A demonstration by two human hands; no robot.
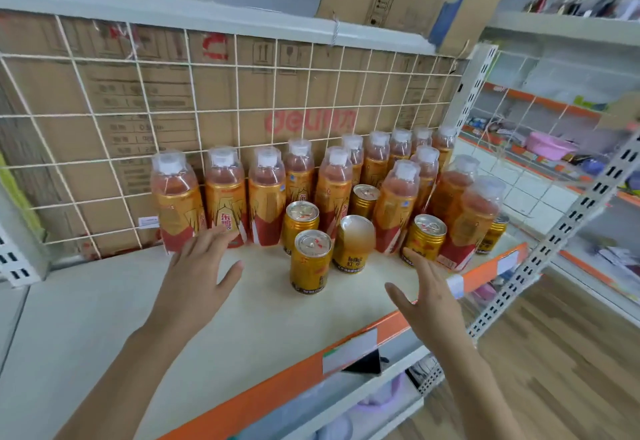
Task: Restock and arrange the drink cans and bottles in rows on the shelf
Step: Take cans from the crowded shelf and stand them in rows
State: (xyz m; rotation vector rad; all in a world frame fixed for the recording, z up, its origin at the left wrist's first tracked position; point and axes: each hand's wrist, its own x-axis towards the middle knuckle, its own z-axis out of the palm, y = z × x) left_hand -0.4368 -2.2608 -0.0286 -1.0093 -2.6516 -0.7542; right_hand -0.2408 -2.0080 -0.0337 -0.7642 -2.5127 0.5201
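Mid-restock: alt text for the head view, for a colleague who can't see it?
The left hand and right hand, open and empty, reach over a cream shelf toward gold metal drink cans standing before rows of white-capped plastic bottles with gold-and-red labels. A white wire grid and brown cardboard boxes back the shelf.

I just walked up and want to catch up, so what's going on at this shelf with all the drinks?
A person has both bare hands stretched out over the shelf. The left hand is open, with its fingertips at the bottles on the left. The right hand is open just short of a gold can. Neither hand holds anything. The bottles stand in rows against the wire grid, while the cans in front are loosely grouped and not yet lined up.
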